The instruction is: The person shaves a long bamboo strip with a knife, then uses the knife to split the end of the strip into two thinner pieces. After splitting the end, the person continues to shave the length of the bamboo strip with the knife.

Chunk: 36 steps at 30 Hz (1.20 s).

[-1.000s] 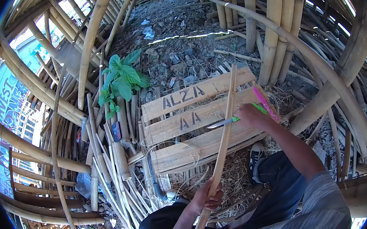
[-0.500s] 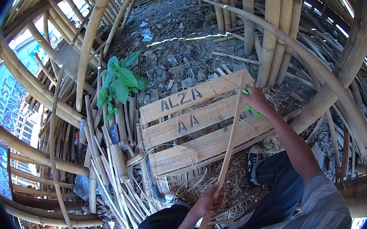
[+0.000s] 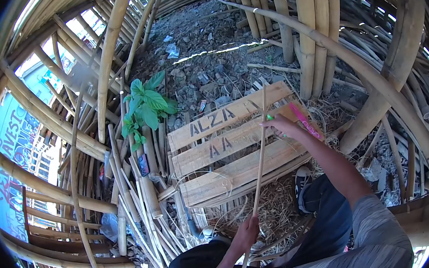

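My left hand [image 3: 246, 234] is closed round the lower part of a long thin bamboo strip [image 3: 261, 176], low in the view in front of my legs. The strip rises steeply across a slatted wooden crate [image 3: 227, 159] marked with dark letters. Near the strip's upper part is my right hand [image 3: 282, 126], its fingers closed on a bright green object, mostly hidden by them. A pink object [image 3: 303, 117] with a pointed end lies on the crate's right side, just beyond my right hand.
A leafy green plant [image 3: 147, 105] grows left of the crate. Cut bamboo strips [image 3: 143, 221] lie at the lower left. A curved bamboo pole [image 3: 343, 52] arches over the right side, near upright poles [image 3: 322, 30]. Rubble covers the ground behind.
My right hand has moved left and down with the green object. The strip stands more upright. The pink object on the crate has come into view.
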Available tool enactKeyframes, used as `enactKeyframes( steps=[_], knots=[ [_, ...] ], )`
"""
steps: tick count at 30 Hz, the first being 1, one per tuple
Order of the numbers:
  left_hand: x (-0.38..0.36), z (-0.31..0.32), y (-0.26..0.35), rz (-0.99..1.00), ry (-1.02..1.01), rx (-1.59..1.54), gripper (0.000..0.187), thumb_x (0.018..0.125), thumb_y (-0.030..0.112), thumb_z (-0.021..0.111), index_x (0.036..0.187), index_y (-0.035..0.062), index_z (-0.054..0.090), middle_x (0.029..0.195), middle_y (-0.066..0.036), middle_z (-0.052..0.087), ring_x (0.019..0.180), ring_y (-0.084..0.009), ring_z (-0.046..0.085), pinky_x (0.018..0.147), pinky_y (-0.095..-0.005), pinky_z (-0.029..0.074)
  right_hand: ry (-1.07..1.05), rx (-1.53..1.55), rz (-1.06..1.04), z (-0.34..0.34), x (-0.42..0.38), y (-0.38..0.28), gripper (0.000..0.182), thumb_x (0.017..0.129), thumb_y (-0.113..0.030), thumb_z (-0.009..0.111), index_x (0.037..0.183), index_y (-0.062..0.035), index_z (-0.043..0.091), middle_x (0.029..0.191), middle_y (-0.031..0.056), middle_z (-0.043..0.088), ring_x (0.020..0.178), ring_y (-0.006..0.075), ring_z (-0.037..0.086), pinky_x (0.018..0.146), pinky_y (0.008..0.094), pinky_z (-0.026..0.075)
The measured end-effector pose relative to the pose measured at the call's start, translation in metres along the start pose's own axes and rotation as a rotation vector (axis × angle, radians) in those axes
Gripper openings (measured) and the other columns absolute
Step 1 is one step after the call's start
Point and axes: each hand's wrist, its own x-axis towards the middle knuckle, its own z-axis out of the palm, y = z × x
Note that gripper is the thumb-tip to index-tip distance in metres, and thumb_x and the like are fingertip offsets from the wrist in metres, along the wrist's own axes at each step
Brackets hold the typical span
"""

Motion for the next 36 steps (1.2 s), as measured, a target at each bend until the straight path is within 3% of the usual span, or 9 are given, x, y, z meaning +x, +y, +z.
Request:
enactKeyframes(
  steps=[4, 7, 11, 16, 17, 18, 20, 21, 36],
  knots=[
    [0.005, -0.012, -0.006, -0.083, -0.063, 0.021, 0.040, 0.098, 0.046, 0.030, 0.094, 0.0088, 0.044, 0.065, -0.001, 0.046, 0.054, -0.0111, 0.048, 0.051, -0.0262, 0.042, -0.064, 0.265, 0.005, 0.019, -0.006, -0.010, 0.026, 0.082, -0.029, 0.069, 0.082, -0.0058, 0.056, 0.050, -0.0101, 0.031, 0.036, 0.0018, 0.026, 0.033, 0.0221, 0.016],
    [0.013, -0.025, 0.015, 0.052, 0.022, 0.249, 0.050, 0.097, 0.049, 0.030, 0.125, 0.0069, 0.032, 0.100, -0.013, 0.055, 0.093, -0.0216, 0.057, 0.078, -0.0359, 0.046, -0.127, 0.238, -0.044, 0.038, -0.025, -0.027, 0.025, 0.083, -0.029, 0.068, 0.081, -0.0074, 0.055, 0.050, -0.0104, 0.032, 0.035, 0.0023, 0.026, 0.033, 0.0225, 0.016],
    [0.034, -0.029, 0.066, 0.068, 0.062, -0.013, 0.050, 0.097, 0.048, 0.031, 0.124, 0.0069, 0.031, 0.106, -0.015, 0.054, 0.095, -0.0258, 0.059, 0.079, -0.0390, 0.047, -0.184, 0.191, -0.150, 0.065, -0.044, -0.042, 0.027, 0.082, -0.031, 0.069, 0.081, -0.0078, 0.056, 0.049, -0.0097, 0.035, 0.035, 0.0028, 0.028, 0.035, 0.0231, 0.019],
    [0.056, -0.026, 0.085, 0.160, -0.409, -0.638, 0.043, 0.094, 0.048, 0.040, 0.106, 0.0069, 0.047, 0.095, -0.017, 0.059, 0.098, -0.0317, 0.060, 0.087, -0.0469, 0.048, -0.083, 0.044, -0.324, 0.076, -0.062, -0.058, 0.038, 0.078, -0.044, 0.068, 0.072, -0.0065, 0.063, 0.047, -0.0051, 0.041, 0.037, 0.0074, 0.036, 0.038, 0.0268, 0.024],
    [0.055, -0.018, 0.084, 0.159, -0.345, -0.720, 0.039, 0.095, 0.047, 0.039, 0.096, 0.0104, 0.050, 0.084, -0.013, 0.060, 0.073, -0.0231, 0.064, 0.067, -0.0369, 0.054, -0.050, -0.017, -0.358, 0.074, -0.067, -0.061, 0.040, 0.078, -0.046, 0.067, 0.074, -0.0062, 0.065, 0.047, -0.0044, 0.042, 0.039, 0.0082, 0.038, 0.039, 0.0280, 0.026],
    [0.061, -0.022, 0.077, 0.154, -0.351, -0.729, 0.039, 0.095, 0.047, 0.039, 0.096, 0.0104, 0.050, 0.084, -0.013, 0.060, 0.073, -0.0231, 0.064, 0.067, -0.0369, 0.054, -0.017, -0.078, -0.390, 0.072, -0.071, -0.064, 0.042, 0.077, -0.048, 0.066, 0.075, -0.0060, 0.067, 0.047, -0.0037, 0.043, 0.041, 0.0089, 0.041, 0.041, 0.0293, 0.028],
    [0.076, -0.034, 0.058, 0.166, -0.583, -0.854, 0.032, 0.096, 0.044, 0.037, 0.095, 0.0140, 0.049, 0.075, -0.010, 0.058, 0.043, -0.0117, 0.050, 0.039, -0.0240, 0.044, -0.028, -0.159, -0.314, 0.063, -0.068, -0.062, 0.044, 0.078, -0.050, 0.064, 0.080, -0.0056, 0.069, 0.048, -0.0022, 0.045, 0.045, 0.0102, 0.043, 0.044, 0.0307, 0.031],
    [0.059, -0.019, 0.075, 0.131, -0.233, -0.765, 0.027, 0.097, 0.040, 0.037, 0.095, 0.0162, 0.048, 0.065, -0.006, 0.054, 0.030, -0.0059, 0.031, 0.027, -0.0188, 0.027, -0.028, -0.162, -0.275, 0.059, -0.067, -0.061, 0.045, 0.079, -0.050, 0.063, 0.080, -0.0050, 0.069, 0.048, -0.0018, 0.045, 0.045, 0.0105, 0.043, 0.045, 0.0304, 0.031],
    [0.038, -0.038, 0.090, 0.220, -0.045, -0.630, 0.032, 0.098, 0.033, 0.036, 0.101, 0.0048, 0.051, 0.060, 0.001, 0.041, 0.039, -0.0038, 0.030, 0.036, -0.0178, 0.027, 0.022, -0.796, -0.769, 0.092, -0.084, -0.042, 0.022, 0.074, -0.019, 0.067, 0.068, 0.0002, 0.060, 0.056, 0.0180, 0.056, 0.053, 0.0342, 0.058, 0.054, 0.0418, 0.045]
  ],
)
